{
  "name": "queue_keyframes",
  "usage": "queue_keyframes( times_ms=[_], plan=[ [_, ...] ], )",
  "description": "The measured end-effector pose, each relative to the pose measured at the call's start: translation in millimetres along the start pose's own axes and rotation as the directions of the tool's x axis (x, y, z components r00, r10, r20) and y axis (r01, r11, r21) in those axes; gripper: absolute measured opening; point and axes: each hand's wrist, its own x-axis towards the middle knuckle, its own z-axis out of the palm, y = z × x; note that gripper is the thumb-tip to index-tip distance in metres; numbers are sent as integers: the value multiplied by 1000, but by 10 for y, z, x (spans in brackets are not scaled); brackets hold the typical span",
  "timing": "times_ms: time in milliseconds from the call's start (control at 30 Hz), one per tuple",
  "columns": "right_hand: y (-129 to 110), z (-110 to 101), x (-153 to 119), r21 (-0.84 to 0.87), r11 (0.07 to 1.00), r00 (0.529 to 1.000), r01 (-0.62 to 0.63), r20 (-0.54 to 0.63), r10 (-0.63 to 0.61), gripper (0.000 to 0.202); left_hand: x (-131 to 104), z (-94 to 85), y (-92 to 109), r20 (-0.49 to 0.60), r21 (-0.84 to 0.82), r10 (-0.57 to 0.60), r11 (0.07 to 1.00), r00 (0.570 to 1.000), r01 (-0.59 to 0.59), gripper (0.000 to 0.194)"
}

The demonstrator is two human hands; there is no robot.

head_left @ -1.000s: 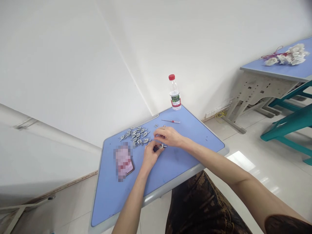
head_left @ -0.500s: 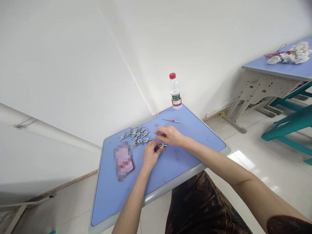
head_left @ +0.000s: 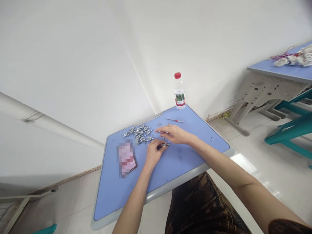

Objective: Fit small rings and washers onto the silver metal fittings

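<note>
My left hand [head_left: 155, 150] is closed around a small shiny metal fitting [head_left: 166, 144] with a thin pin end, pressed close to the tabletop. Just above it is my right hand [head_left: 176, 134], fingers bent and pinched together. A thin metallic sliver shows between its fingertips and the fitting, too small to name. Left of the hands lies a loose pile of similar metal fittings [head_left: 140, 132]. Beyond the right hand are small metal bits [head_left: 159, 123] and a slim screwdriver [head_left: 174, 120] with a clear and red handle.
The blue tabletop [head_left: 117, 198] has a pale raised rim. A phone [head_left: 127, 159], partly blurred out, lies at its left. A red-capped water bottle [head_left: 180, 92] stands at the far corner by the wall. Another desk [head_left: 265, 70] with white flowers [head_left: 296, 59] and a teal stool [head_left: 290, 123] are at right.
My right hand has come down and slightly right, over the fitting in my left hand; a thin metallic sliver now shows between them. The view has shifted a little.
</note>
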Motion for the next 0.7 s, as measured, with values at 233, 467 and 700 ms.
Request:
queue_keyframes(
  times_ms=[233, 467, 700],
  plan=[
    [61, 47, 8, -77, 992, 991, -98, -98, 91, 13, -2, -7, 13, 3, -8, 3, 1000, 1000, -3, 9],
    [-14, 1, 10, 11, 1000, 1000, -8, 5, 8, 28, -5, 4, 9, -7, 5, -18, 1000, 1000, 18, 9],
    [-53, 80, 31, 53, 998, 998, -30, -45, 33, 22, -8, 5, 12, -3, 6, -28, 1000, 1000, 28, 9]
  ],
)
